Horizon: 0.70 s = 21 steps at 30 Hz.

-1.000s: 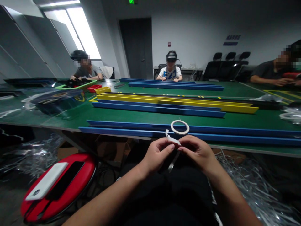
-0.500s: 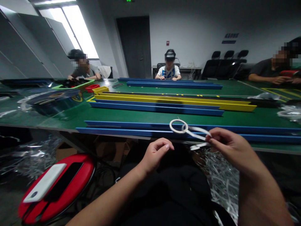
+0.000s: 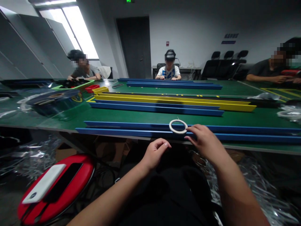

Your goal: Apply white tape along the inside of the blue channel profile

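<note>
Our right hand [image 3: 207, 142] reaches for the tape roll [image 3: 178, 126], which lies flat on the blue rail [image 3: 117, 125] just ahead of the fingertips, at or against its rim; the fingers are spread, closed on nothing; our left hand [image 3: 154, 153] hangs loosely curled and empty, nearer us and leftward; lifting the roll would call for a pinch across its thin rim.

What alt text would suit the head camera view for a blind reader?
The person's right hand rests by a white ring-shaped tape roll lying on long blue rails at the green table's near edge; the left hand hangs loosely curled, empty.
</note>
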Tool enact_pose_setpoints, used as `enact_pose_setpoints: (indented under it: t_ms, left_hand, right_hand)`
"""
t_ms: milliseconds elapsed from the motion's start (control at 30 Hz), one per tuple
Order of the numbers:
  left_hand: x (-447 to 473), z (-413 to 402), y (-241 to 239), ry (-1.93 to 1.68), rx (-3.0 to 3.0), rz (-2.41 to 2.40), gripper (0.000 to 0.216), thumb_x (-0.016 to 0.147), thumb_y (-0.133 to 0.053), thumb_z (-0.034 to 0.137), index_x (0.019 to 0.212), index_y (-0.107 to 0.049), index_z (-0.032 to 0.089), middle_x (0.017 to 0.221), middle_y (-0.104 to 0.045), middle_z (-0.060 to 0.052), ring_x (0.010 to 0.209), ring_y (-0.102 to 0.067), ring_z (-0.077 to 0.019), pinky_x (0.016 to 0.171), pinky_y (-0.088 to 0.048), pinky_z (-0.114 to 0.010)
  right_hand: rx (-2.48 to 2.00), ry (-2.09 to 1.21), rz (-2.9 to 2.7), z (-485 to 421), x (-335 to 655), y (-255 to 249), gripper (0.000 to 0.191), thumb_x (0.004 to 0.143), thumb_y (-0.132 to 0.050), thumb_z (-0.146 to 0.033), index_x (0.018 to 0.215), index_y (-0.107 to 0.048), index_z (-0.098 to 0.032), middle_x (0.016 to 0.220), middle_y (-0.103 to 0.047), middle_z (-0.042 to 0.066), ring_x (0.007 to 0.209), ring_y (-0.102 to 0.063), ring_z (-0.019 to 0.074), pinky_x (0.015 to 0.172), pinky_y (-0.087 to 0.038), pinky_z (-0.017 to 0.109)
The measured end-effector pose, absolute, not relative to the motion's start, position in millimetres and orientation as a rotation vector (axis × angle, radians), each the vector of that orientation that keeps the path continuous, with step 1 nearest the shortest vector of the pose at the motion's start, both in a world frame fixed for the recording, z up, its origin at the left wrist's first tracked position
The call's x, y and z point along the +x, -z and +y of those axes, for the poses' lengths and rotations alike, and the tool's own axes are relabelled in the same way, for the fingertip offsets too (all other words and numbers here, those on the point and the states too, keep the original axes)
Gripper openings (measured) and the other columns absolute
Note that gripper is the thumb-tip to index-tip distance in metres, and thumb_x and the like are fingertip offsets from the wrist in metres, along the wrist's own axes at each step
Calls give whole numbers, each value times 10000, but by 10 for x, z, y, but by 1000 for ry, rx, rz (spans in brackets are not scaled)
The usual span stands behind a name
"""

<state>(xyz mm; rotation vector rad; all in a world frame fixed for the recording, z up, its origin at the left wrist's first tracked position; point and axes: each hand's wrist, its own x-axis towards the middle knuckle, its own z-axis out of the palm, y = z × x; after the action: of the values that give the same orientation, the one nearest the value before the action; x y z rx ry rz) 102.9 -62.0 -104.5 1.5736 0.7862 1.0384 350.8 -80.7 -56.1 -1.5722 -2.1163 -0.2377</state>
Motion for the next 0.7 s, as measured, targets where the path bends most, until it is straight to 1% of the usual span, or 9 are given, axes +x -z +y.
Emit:
enact_pose_setpoints:
  t_ms: [67, 100, 200, 300, 400, 467, 533, 600, 700]
  left_hand:
    - [1017, -568, 1056, -1041, 1639, 821, 257, 933, -537, 351, 849, -690, 163, 823, -644, -28, 790, -572, -155, 762, -443, -266]
    - [1006, -541, 1060, -1044, 1670, 837, 260, 937, -531, 352, 850, -691, 167, 828, -648, -28, 798, -579, -158, 768, -446, -269]
    - [949, -471, 1064, -1068, 1766, 875, 265, 949, -518, 353, 849, -690, 178, 862, -660, -31, 849, -605, -169, 821, -458, -288]
    - [880, -416, 1067, -1120, 1851, 907, 219, 947, -532, 332, 890, -690, 192, 933, -676, -38, 931, -624, -180, 897, -463, -317]
    - [841, -383, 1053, -1220, 1881, 931, 197, 919, -583, 313, 1067, -666, 214, 1093, -671, -61, 1039, -620, -200, 928, -482, -343]
    - [834, -386, 1019, -1288, 1895, 908, 338, 885, -635, 316, 1211, -612, 231, 1235, -629, -86, 1143, -591, -226, 946, -497, -365]
    - [831, -415, 967, -1332, 1908, 852, 473, 846, -689, 322, 1295, -564, 244, 1329, -583, -101, 1221, -555, -252, 979, -500, -389]
    - [828, -466, 914, -1336, 1895, 794, 497, 827, -717, 318, 1296, -567, 249, 1326, -592, -98, 1213, -568, -255, 1004, -498, -404]
    - [826, -550, 864, -1316, 1796, 753, 410, 839, -715, 298, 1229, -604, 240, 1200, -664, -81, 1080, -642, -220, 978, -523, -392]
  right_hand:
    - [-1517, 249, -2174, -624, 3362, 726, 387, 854, -673, -289, 1236, -625, -253, 1236, -636, 111, 1109, -590, 284, 876, -490, 406]
    - [-1505, 260, -2179, -549, 3312, 794, 385, 844, -677, -252, 1227, -632, -255, 1244, -636, 111, 1119, -588, 286, 885, -486, 412]
    - [-1457, 226, -2191, -434, 3237, 888, 229, 877, -608, -171, 1075, -696, -247, 1130, -692, 83, 1043, -624, 258, 886, -473, 400]
    - [-1389, 127, -2033, -494, 3207, 814, 171, 908, -582, -213, 1007, -719, -239, 1028, -723, 72, 979, -643, 246, 889, -464, 406]
    - [-1305, -202, -1724, -646, 3132, 680, 180, 889, -633, -296, 1035, -723, -241, 1013, -735, 66, 940, -661, 233, 854, -494, 386]
    - [-1210, -539, -1471, -746, 3045, 608, 223, 864, -673, -366, 1035, -721, -232, 952, -744, 56, 864, -682, 218, 781, -528, 356]
    - [-1104, -813, -1253, -823, 2944, 554, 265, 831, -712, -407, 1013, -718, -214, 844, -740, 41, 763, -685, 200, 707, -544, 330]
    - [-1024, -957, -1087, -877, 2847, 506, 264, 798, -750, -406, 962, -714, -202, 759, -721, 22, 693, -673, 176, 670, -547, 307]
    - [-954, -1058, -861, -924, 2740, 428, 256, 760, -793, -388, 915, -704, -204, 729, -696, -5, 633, -651, 137, 637, -548, 275]
